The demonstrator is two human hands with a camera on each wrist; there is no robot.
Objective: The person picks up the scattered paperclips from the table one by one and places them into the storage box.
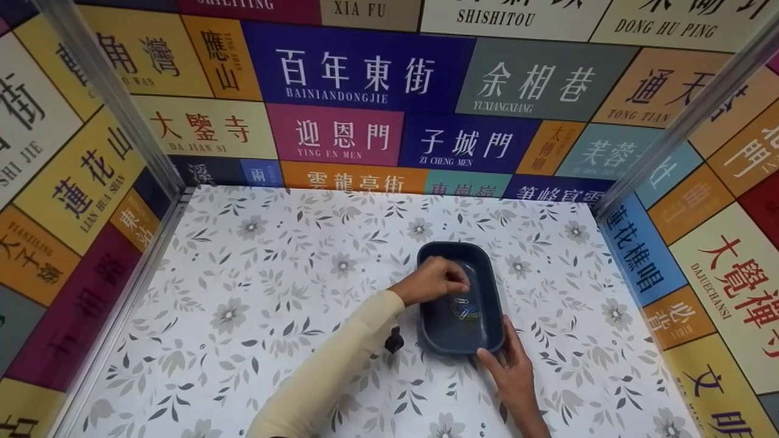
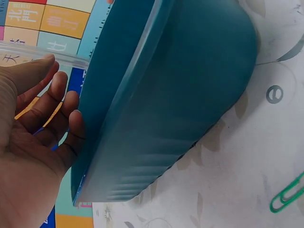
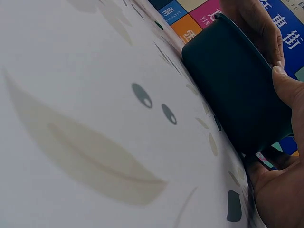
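Observation:
A dark blue-green plastic tray with rounded corners sits on the patterned tabletop. Several coloured paper clips lie on its floor. My left hand hangs over the tray's left rim, fingers loosely curled. In the left wrist view no object shows between the thumb and fingers. At the near right corner, my right hand grips the tray, thumb at the rim and fingers against its side and lower edge. On the table beside the tray, the left wrist view shows a green paper clip.
The white tabletop has a grey leaf and flower print. Panels with Chinese lettering stand behind and at both sides, joined by clear corner strips. A small black device shows beside the left sleeve.

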